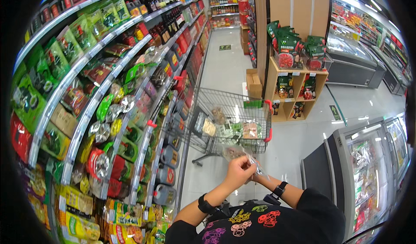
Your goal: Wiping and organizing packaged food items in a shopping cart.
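Note:
My left hand point(239, 172) is closed on the gathered top of a clear plastic bag point(234, 153) with brownish contents. Behind it, my right hand point(253, 176) also meets the bag's top and is mostly hidden. Just beyond both hands stands a wire shopping cart point(234, 96) with red corner pieces. Inside the cart lie a bag of brown food point(218, 114), a pack of pale food point(209, 127), green-and-white packets point(229, 128) and a pack with a pinkish label point(250, 130).
Stocked supermarket shelves point(94, 50) line the left side. A wooden display rack point(292, 96) with pouches stands beyond the cart, near a cardboard box point(253, 83). At the right is a glass-topped freezer point(341, 136). The tiled aisle point(224, 61) runs ahead.

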The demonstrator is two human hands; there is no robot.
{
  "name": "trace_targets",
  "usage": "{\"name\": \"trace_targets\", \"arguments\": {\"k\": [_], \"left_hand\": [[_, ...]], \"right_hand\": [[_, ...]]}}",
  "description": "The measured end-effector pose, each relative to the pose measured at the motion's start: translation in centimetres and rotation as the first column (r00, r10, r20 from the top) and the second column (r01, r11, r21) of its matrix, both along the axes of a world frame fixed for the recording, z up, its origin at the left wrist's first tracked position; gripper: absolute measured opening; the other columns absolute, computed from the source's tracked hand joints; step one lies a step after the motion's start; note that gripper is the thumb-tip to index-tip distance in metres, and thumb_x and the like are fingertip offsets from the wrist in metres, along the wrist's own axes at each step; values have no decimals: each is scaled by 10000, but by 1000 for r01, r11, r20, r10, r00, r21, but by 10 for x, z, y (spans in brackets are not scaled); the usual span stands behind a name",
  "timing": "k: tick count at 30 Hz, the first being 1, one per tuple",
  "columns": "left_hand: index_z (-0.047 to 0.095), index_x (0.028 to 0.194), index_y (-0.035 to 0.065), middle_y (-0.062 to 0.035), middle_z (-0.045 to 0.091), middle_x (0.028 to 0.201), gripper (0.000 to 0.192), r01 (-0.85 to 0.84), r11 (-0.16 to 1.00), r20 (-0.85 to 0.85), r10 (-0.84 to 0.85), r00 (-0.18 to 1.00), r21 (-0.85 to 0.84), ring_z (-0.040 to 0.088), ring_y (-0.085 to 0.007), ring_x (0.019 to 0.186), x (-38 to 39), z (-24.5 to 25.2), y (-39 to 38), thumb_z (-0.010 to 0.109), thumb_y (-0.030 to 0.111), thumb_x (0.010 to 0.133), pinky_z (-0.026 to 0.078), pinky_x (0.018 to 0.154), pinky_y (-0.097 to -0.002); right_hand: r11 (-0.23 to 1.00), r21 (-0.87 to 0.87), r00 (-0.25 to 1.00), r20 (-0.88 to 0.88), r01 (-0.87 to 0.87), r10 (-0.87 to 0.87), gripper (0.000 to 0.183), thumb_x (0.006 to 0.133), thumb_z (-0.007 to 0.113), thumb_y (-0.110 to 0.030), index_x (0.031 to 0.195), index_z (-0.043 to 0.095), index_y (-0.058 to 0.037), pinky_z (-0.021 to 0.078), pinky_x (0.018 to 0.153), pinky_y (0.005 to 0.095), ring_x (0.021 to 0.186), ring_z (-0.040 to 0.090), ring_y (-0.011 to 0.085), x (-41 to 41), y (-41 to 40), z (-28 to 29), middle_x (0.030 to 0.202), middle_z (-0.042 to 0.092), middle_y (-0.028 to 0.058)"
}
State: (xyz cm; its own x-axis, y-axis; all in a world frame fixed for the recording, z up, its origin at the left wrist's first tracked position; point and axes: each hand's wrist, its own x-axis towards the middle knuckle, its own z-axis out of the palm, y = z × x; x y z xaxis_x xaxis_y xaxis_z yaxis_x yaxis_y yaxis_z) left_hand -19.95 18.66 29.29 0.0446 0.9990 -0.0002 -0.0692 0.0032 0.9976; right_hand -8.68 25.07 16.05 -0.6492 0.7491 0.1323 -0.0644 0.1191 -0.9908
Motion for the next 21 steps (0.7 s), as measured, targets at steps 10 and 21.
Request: {"name": "trace_targets", "arguments": {"k": [10, 21], "left_hand": [[515, 877, 4, -24, 557, 734, 104, -12, 1000, 98, 9, 995, 27, 528, -67, 652, -57, -11, -136, 523, 50, 784, 430, 571, -195], [102, 1303, 76, -216, 228, 1268, 1107, -179, 955, -892, 286, 351, 236, 263, -365, 1160, -102, -10, -281, 760, 379, 466, 253, 906, -476]], "right_hand": [[897, -381, 971, -14, -225, 238, 335, 763, 521, -124, 1080, 460, -32, 397, 770, 254, 889, 467, 105, -38, -168, -22, 995, 515, 39], [977, -209, 988, 155, 31, 2, 438, 707, 607, -199, 1042, 476, 49, 441, 722, 297, 821, 553, 156, -69, -253, 51, 925, 575, 123]]}}
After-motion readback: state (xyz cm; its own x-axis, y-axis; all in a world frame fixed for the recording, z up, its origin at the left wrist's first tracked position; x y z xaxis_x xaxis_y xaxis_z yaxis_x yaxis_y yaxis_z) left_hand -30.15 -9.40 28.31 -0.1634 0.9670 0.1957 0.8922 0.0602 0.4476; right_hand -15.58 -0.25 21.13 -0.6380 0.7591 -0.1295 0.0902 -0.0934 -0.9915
